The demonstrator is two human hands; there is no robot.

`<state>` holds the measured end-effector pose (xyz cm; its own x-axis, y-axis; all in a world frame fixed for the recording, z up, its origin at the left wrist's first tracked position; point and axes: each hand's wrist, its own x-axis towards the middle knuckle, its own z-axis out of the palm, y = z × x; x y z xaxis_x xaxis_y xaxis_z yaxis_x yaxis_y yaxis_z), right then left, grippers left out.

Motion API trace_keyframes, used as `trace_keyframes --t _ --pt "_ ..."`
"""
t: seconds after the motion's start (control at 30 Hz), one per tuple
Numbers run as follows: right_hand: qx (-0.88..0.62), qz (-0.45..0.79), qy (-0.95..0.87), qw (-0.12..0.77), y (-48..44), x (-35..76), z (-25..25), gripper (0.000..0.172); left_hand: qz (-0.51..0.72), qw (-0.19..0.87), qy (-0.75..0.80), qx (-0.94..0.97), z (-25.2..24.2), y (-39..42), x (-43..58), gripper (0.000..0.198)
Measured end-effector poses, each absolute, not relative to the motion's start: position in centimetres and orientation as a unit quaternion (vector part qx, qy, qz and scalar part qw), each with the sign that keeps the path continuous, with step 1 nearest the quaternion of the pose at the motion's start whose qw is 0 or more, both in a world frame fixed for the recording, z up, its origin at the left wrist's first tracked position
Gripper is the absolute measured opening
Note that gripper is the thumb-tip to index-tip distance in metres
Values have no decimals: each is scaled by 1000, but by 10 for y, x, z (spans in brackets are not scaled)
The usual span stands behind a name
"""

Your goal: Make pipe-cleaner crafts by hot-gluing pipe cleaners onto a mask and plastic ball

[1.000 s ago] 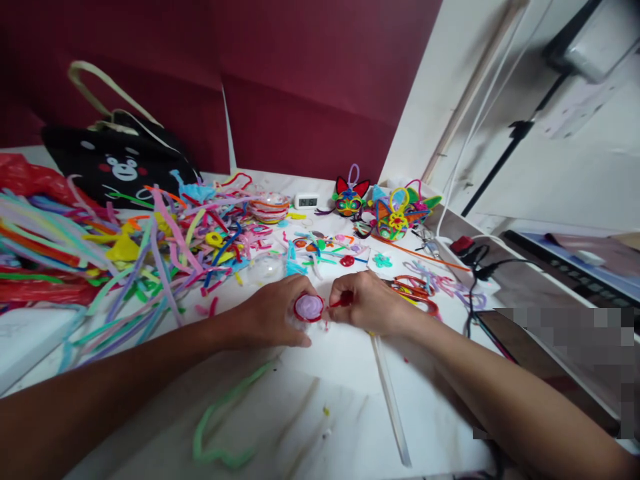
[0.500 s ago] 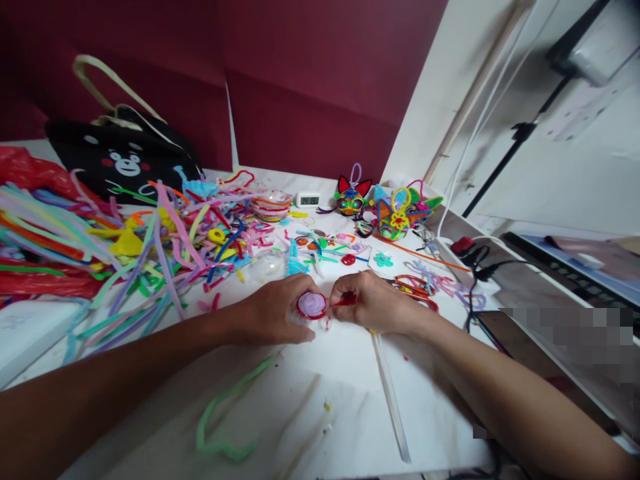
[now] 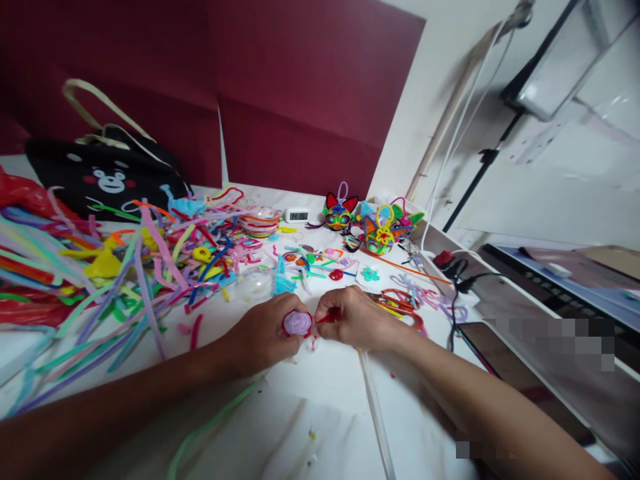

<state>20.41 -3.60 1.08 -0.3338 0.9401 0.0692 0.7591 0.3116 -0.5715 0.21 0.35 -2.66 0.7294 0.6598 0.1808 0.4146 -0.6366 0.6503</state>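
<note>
My left hand (image 3: 263,337) is closed around a small round piece with a coiled lilac pipe cleaner disc (image 3: 298,324) on its face, bordered by a red rim. Its body is mostly hidden by the fingers. Just to the right, my right hand (image 3: 353,319) pinches a red pipe cleaner (image 3: 329,315) at the edge of that rim. A little striped red and white bit hangs below, between the hands. Behind my left hand lies a clear plastic half-dome (image 3: 254,285). Scissors with orange handles (image 3: 403,300) rest beyond my right wrist.
Many loose pipe cleaners (image 3: 145,267) heap up on the left, before a black bag (image 3: 107,180). Finished pipe cleaner ornaments (image 3: 340,215) and a small digital clock (image 3: 299,215) stand at the back. A glue stick (image 3: 377,413) lies in front; a phone (image 3: 520,380) is at right.
The camera view has turned, so everything sits lower and further left. My left thumb has drawn in against the lilac coil's rim. My right hand keeps its pinch beside it.
</note>
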Motion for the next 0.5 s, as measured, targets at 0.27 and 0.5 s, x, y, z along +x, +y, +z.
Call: trace_keyframes --t 0.27,0.5 --pt "-537 241 -781 209 -34 204 6 6 216 316 307 871 -29 2 2 20" --pt "-527 243 -787 207 -33 206 8 7 215 320 309 869 -28 2 2 21"
